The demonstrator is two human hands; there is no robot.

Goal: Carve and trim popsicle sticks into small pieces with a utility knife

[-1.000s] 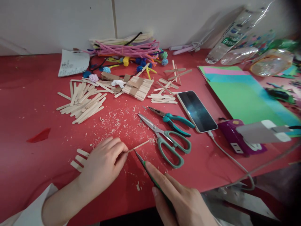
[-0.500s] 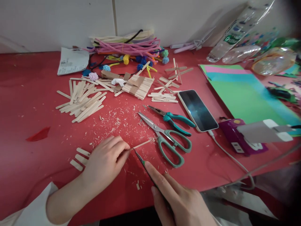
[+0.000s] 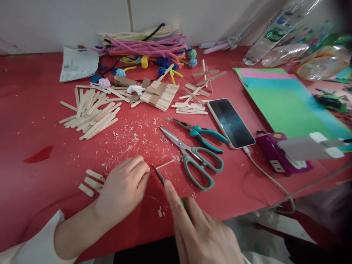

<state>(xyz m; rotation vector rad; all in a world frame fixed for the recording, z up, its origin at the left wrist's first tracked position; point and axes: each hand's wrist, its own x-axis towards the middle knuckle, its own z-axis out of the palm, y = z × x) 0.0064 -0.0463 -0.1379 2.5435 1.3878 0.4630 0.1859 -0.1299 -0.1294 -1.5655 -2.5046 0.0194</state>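
Observation:
My left hand rests on the red table with its fingers pinched on a thin wooden stick that points right along the surface. My right hand grips a green-handled craft knife, index finger stretched along its back. The blade tip touches the stick just past my left fingertips. Wood shavings lie scattered above both hands. Three short cut stick pieces sit left of my left hand.
Green scissors and teal pliers lie right of the stick, a charging phone beyond them. A pile of craft sticks, pipe cleaners, coloured paper, a purple box and plastic bottles fill the back.
The view has tipped down a little. My right hand has slid the knife slightly left and forward against the stick. My left hand keeps its pinch on the stick.

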